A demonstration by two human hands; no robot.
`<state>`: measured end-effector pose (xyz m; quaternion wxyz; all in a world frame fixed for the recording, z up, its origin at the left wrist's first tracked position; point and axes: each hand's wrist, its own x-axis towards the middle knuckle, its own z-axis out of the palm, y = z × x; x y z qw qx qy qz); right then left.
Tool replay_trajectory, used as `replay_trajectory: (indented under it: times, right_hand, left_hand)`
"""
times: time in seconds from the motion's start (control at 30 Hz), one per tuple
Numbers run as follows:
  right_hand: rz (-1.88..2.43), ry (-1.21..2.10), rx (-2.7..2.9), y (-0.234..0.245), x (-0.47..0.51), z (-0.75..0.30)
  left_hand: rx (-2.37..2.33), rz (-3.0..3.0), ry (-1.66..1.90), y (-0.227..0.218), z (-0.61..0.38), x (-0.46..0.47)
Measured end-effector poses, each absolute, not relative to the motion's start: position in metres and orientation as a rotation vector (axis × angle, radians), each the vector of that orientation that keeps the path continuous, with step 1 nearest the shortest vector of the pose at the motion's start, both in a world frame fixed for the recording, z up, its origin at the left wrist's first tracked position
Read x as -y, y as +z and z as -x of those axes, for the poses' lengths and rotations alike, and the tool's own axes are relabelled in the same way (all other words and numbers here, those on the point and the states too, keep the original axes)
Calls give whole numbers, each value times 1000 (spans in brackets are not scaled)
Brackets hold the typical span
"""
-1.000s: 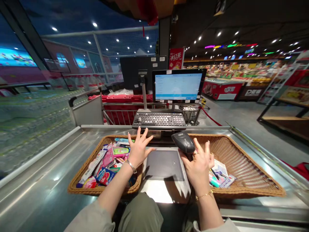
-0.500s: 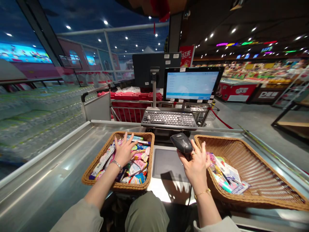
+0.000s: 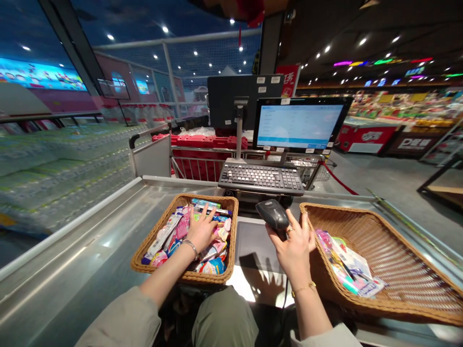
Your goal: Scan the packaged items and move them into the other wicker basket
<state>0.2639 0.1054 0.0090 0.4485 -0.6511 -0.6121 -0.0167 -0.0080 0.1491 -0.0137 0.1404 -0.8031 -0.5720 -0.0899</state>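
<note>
My left hand (image 3: 198, 232) is over the left wicker basket (image 3: 235, 231), its fingers spread across the packaged goods; no item shows in its grip. Long white packs (image 3: 163, 236), pink packets (image 3: 183, 222) and a blue-and-white packet (image 3: 214, 266) lie around it. Between the two baskets, my right hand (image 3: 294, 248) grips a black barcode scanner (image 3: 272, 214), head pointing away to the upper left. Several packaged items, among them a white pack (image 3: 356, 260), rest at the near left end of the right wicker basket (image 3: 401, 270), just beside my right wrist.
A grey flat plate (image 3: 251, 243) is set in the counter between the baskets. Behind it stand a keyboard (image 3: 262, 177) and a lit monitor (image 3: 300, 124). The metal counter (image 3: 90, 255) spreads left. Shopping carts (image 3: 195, 161) are beyond its far edge.
The view has shifted slightly, so the baskets and monitor sit further right. My left hand has moved a little within the left basket. The scanner stays in my right hand.
</note>
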Motion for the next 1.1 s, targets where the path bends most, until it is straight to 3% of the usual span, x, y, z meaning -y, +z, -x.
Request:
replay_trajectory:
  times: [0.47,1.1]
  right_hand:
    - [1615,-38,1509,8,-106,-263]
    - [1607,-53,1546,9,-102,-265]
  left_hand:
    - [1587,2303,-49,-31,-28,-152]
    - [1577,2260,-385,2,0,-147]
